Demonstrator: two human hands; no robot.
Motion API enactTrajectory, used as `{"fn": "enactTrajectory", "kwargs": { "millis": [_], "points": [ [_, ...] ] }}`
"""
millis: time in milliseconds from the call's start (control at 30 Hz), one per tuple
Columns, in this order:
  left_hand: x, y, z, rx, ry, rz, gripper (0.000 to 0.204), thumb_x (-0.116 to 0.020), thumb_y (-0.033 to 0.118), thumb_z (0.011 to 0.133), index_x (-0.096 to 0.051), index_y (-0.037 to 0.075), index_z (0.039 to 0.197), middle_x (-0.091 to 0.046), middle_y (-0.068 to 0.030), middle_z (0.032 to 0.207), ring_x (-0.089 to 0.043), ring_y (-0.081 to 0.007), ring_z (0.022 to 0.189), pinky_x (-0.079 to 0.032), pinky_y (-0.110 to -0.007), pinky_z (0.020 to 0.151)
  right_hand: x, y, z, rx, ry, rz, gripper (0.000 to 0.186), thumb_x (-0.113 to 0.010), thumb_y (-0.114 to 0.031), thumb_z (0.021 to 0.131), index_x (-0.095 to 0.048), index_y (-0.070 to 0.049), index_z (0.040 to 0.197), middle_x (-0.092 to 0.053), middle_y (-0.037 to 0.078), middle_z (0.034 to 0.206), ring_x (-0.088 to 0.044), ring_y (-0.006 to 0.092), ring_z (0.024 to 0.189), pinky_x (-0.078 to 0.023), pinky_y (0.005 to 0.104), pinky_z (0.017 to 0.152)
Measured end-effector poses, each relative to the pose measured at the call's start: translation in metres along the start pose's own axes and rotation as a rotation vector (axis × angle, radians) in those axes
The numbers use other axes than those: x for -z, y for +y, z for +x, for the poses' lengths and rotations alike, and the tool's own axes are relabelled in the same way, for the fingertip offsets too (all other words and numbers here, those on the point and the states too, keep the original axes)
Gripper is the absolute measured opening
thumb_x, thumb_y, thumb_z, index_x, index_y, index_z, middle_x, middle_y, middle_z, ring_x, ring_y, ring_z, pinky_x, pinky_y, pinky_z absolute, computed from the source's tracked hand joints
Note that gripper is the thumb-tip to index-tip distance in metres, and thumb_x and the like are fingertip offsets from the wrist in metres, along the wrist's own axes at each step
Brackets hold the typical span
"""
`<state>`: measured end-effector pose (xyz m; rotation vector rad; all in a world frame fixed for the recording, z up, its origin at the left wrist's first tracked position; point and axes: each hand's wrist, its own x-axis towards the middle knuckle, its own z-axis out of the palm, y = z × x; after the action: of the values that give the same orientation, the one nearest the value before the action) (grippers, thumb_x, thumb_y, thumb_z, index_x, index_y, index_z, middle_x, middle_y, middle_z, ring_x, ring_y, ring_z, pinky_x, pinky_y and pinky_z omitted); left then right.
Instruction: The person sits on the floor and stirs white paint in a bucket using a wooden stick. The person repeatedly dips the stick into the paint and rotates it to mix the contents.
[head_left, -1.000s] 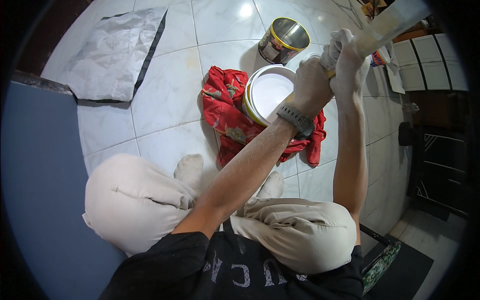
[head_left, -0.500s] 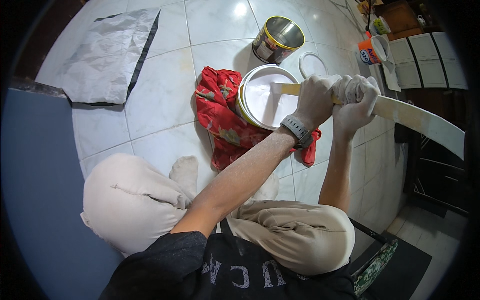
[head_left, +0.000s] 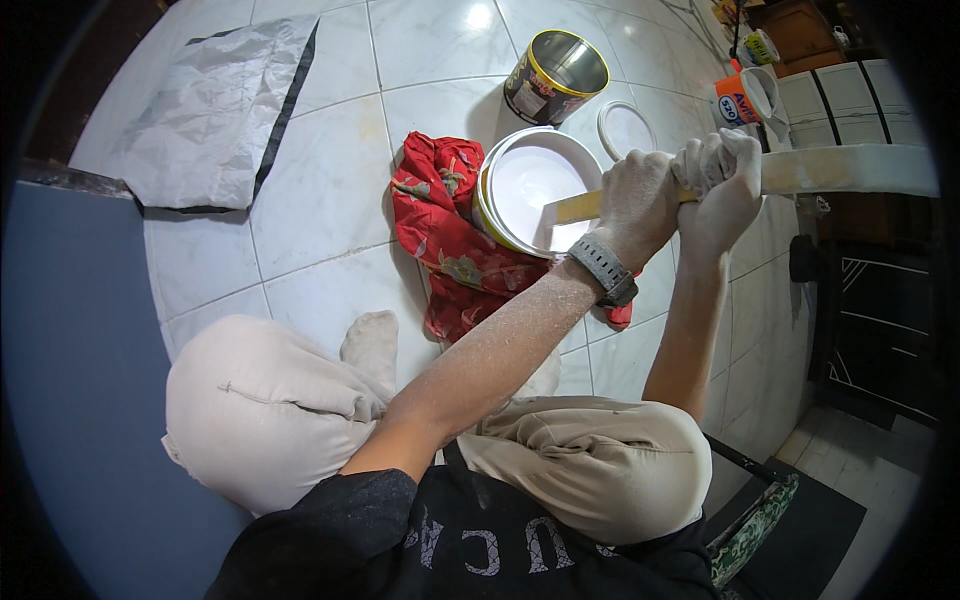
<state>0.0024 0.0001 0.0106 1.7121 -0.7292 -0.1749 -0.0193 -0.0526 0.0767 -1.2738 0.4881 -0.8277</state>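
Left hand (head_left: 638, 205) and right hand (head_left: 722, 190) wrap curled fingers round a stick (head_left: 580, 207), whose end sits in white mix (head_left: 530, 182) near the right edge of the bucket (head_left: 575, 150), set on a red cloth (head_left: 430, 190); stirring seems under way, the surface mostly smooth, though whether mixing is finished cannot be told

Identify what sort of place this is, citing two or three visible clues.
Probably a room inside a home, used as a makeshift work area: pale marble-look floor tiles, brown wooden furniture, and an open bucket of white mixture.
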Motion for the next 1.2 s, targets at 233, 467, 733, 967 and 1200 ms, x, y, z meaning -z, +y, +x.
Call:
{"fn": "enactTrajectory", "kwargs": {
  "millis": [233, 467, 733, 967, 1200],
  "points": [
    [-0.014, -0.012, -0.002, -0.093, -0.077, 0.131, 0.009, -0.063, 0.014, 0.081, -0.069, 0.008, 0.078, -0.069, -0.0166, 0.077, -0.069, -0.0344, 0.079, -0.055, -0.044, 0.072, 0.034, 0.018, -0.006, 0.104, -0.035, 0.266, 0.036, -0.045, -0.014, 0.089, -0.024, -0.015, 0.059, -0.022, -0.002, 0.05, -0.018, 0.011, 0.043, -0.023, 0.0296, 0.045],
    [-0.046, -0.019, -0.015, -0.239, -0.037, -0.029, 0.008, -0.065, 0.018, 0.079, -0.068, 0.012, 0.075, -0.068, -0.0122, 0.072, -0.069, -0.0318, 0.072, -0.054, -0.042, 0.066, 0.061, 0.027, -0.031, 0.307, 0.067, 0.151, 0.033, -0.042, -0.014, 0.088, -0.021, -0.015, 0.063, -0.021, -0.003, 0.053, -0.019, 0.0086, 0.046, -0.021, 0.0277, 0.046],
    [-0.063, -0.004, -0.029, -0.219, -0.314, 0.198, 0.006, -0.067, 0.019, 0.079, -0.071, 0.014, 0.079, -0.07, -0.0097, 0.074, -0.071, -0.027, 0.075, -0.056, -0.039, 0.07, 0.099, 0.019, -0.05, 0.246, 0.161, 0.16, 0.034, -0.044, -0.018, 0.089, -0.026, -0.017, 0.06, -0.024, -0.002, 0.051, -0.024, 0.01, 0.047, -0.028, 0.0282, 0.05],
    [-0.064, -0.011, -0.033, -0.17, -0.433, 0.39, 0.008, -0.065, 0.017, 0.08, -0.071, 0.012, 0.081, -0.071, -0.0125, 0.081, -0.071, -0.0281, 0.078, -0.057, -0.039, 0.071, 0.107, 0.031, -0.044, 0.128, 0.297, 0.257, 0.036, -0.046, -0.02, 0.088, -0.025, -0.018, 0.059, -0.021, -0.003, 0.049, -0.022, 0.0091, 0.043, -0.026, 0.028, 0.047],
    [-0.073, 0.008, -0.042, -0.218, -0.454, 0.345, 0.01, -0.064, 0.016, 0.081, -0.073, 0.011, 0.079, -0.071, -0.012, 0.079, -0.072, -0.0269, 0.077, -0.057, -0.039, 0.069, 0.125, 0.014, -0.052, 0.118, 0.356, 0.375, 0.037, -0.048, -0.019, 0.086, -0.024, -0.019, 0.058, -0.021, -0.005, 0.047, -0.019, 0.0089, 0.042, -0.024, 0.0268, 0.046]
  ]
}}
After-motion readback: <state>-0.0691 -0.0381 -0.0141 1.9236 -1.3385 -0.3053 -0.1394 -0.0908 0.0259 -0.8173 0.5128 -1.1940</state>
